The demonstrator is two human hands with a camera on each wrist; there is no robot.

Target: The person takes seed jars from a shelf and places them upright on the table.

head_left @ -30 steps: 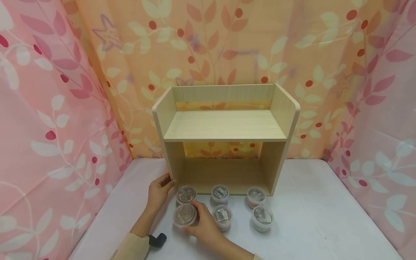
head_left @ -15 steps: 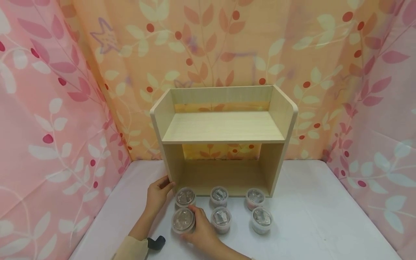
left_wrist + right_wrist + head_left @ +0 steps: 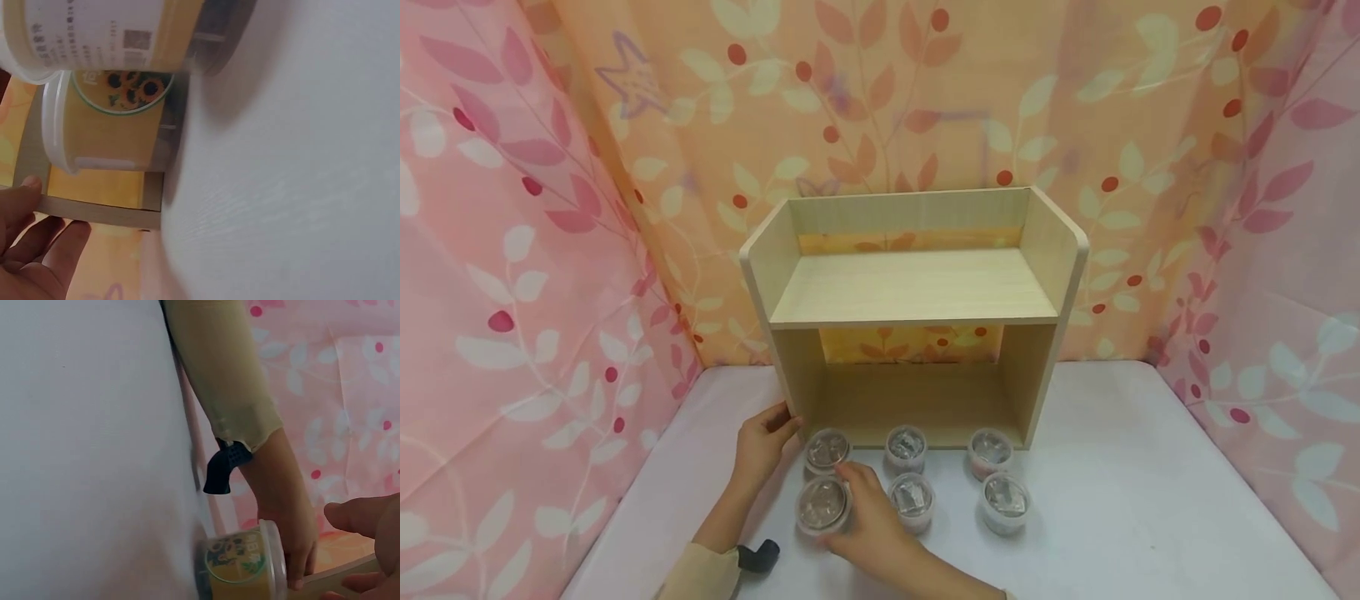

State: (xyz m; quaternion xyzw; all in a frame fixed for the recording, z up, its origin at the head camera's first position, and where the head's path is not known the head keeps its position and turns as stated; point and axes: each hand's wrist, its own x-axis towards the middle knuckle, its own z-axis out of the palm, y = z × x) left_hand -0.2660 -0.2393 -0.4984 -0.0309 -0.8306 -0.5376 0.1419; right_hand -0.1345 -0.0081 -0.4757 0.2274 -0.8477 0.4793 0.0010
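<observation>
In the head view my left hand [image 3: 760, 446] pinches the front edge of the pale wooden shelf unit's [image 3: 917, 287] left side panel. The left wrist view shows thumb and fingers [image 3: 65, 250] on either side of that panel. My right hand [image 3: 876, 529] is spread beside the front-left lidded tub [image 3: 822, 504]. In the right wrist view its thumb [image 3: 353, 515] stands apart from a tub [image 3: 240, 565] with a yellow flower label. Another lidded tub [image 3: 828, 450] stands just behind the front-left one, before the shelf's left foot.
To the right, more lidded tubs stand in pairs: a middle back tub [image 3: 906, 448], middle front tub [image 3: 912, 500], right back tub [image 3: 990, 452] and right front tub [image 3: 1005, 502]. A white cloth covers the table [image 3: 1135, 500]. Patterned curtains [image 3: 1150, 167] enclose it.
The front-left tub has come down slightly toward me, and my right hand's fingers have loosened around it. My left hand stays on the shelf panel. The head view has shifted a little.
</observation>
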